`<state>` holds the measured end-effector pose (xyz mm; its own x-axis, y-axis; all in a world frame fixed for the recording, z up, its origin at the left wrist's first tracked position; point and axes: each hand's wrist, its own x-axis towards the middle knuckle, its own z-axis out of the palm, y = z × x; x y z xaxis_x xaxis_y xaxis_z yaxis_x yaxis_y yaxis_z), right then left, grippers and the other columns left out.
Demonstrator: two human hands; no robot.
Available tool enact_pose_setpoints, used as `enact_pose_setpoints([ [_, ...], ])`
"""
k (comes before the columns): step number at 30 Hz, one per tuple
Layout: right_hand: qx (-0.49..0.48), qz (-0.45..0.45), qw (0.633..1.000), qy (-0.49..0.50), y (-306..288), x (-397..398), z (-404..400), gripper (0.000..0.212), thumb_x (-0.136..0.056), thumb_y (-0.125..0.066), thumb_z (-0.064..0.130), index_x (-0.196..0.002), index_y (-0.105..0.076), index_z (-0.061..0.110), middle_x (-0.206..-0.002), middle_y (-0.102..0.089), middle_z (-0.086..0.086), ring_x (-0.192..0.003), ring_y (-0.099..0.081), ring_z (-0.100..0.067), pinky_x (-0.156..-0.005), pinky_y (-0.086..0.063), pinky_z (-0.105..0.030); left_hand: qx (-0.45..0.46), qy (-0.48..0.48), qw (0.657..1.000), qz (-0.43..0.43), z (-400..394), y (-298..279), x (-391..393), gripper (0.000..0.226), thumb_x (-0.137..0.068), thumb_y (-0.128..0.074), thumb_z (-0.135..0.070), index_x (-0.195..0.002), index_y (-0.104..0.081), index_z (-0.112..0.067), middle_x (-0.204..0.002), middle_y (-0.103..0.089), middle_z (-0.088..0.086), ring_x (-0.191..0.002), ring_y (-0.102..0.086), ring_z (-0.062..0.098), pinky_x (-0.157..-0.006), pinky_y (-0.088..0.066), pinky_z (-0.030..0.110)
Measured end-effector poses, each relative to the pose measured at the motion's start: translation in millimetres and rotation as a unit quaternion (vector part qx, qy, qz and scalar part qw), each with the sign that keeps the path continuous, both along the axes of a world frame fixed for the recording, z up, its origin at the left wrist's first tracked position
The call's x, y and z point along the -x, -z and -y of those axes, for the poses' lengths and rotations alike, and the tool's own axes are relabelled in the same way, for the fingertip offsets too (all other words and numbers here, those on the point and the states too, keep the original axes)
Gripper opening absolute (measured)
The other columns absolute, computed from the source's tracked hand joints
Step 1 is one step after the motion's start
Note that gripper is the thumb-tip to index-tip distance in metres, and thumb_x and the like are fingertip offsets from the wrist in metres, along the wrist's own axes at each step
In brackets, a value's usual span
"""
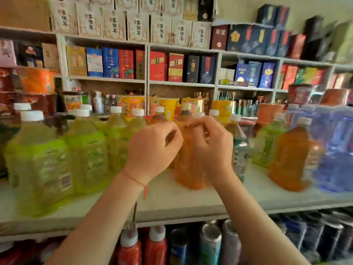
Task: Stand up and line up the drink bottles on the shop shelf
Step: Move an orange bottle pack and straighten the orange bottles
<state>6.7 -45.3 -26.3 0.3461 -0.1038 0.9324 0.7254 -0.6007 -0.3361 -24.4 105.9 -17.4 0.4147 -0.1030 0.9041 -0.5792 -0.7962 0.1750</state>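
In the middle of the frame both hands are working on one orange drink bottle (188,169), which is standing on the white shelf (172,199). The left hand (152,148) and the right hand (212,146) have curled fingers at its shoulder; the blur is hiding whether they are really gripping. The step seems to be lining it up; next it probably needs sliding toward the green bottles (86,150) at the left.

- Both hands cover the orange bottle (188,169); its shoulder is hidden and the grip can't be read.
- Right side smears badly: the blue bottles (336,150) are just streaks.
- Green bottle (41,165) label, blurred and unreadable.
- Bottom edge cuts off the red bottles (141,247).
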Motion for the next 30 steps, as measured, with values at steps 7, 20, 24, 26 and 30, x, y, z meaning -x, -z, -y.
enact_pose_setpoints([
  [7, 0.038, -0.041, 0.977, 0.208, -0.4, -35.8, 158.0, 0.034, -0.089, -0.053, 0.02, -0.12, -0.06, 0.009, -0.124, -0.056, -0.015, -0.118, -0.051, -0.034, -0.103, -0.039, -0.048, -0.065, -0.028, 0.997, 0.029, 149.0, -5.1, -36.0, 0.038, -0.095, -0.046, -0.04, -0.115, -0.068, -0.017, -0.112, -0.069, 0.002, -0.106, -0.061, 0.019, -0.089, -0.043, 0.025],
  [20, -0.03, -0.288, 0.955, 0.058, -14.7, -68.7, 276.8, 0.032, -0.092, -0.049, 0.049, -0.094, -0.059, 0.019, -0.082, -0.062, 0.003, -0.082, -0.061, -0.023, -0.063, -0.042, -0.033, -0.015, -0.235, 0.972, 0.004, 223.9, 19.3, -92.3, 0.045, -0.098, -0.042, -0.045, -0.114, -0.07, -0.014, -0.146, -0.046, 0.011, -0.094, -0.061, 0.022, -0.069, -0.051, 0.029],
  [24, -0.051, -0.304, 0.949, -0.064, -9.5, -74.9, 257.1, 0.028, -0.094, -0.051, 0.047, -0.087, -0.061, 0.021, -0.08, -0.062, 0.003, -0.078, -0.06, -0.017, -0.07, -0.047, -0.037, -0.027, -0.258, 0.966, 0.01, 225.5, 22.6, -90.9, 0.041, -0.098, -0.042, -0.04, -0.112, -0.069, -0.014, -0.148, -0.045, 0.013, -0.093, -0.062, 0.023, -0.07, -0.05, 0.029],
  [26, -0.034, -0.293, 0.951, -0.093, -8.2, -83.2, 233.3, 0.03, -0.097, -0.05, 0.049, -0.088, -0.059, 0.021, -0.081, -0.062, 0.003, -0.076, -0.06, -0.016, -0.064, -0.046, -0.035, -0.027, -0.268, 0.963, 0.01, 226.5, 22.8, -90.8, 0.041, -0.097, -0.04, -0.039, -0.11, -0.069, -0.013, -0.149, -0.045, 0.016, -0.094, -0.063, 0.025, -0.071, -0.049, 0.03],
  [30, 0.029, -0.284, 0.956, -0.074, -8.7, -103.9, 188.4, 0.039, -0.105, -0.036, 0.047, -0.106, -0.058, 0.015, -0.101, -0.064, -0.003, -0.093, -0.06, -0.022, -0.076, -0.049, -0.039, -0.03, -0.286, 0.958, 0.014, 224.5, 24.2, -90.4, 0.035, -0.096, -0.045, -0.035, -0.108, -0.069, -0.012, -0.147, -0.046, 0.016, -0.091, -0.063, 0.027, -0.068, -0.046, 0.03],
])
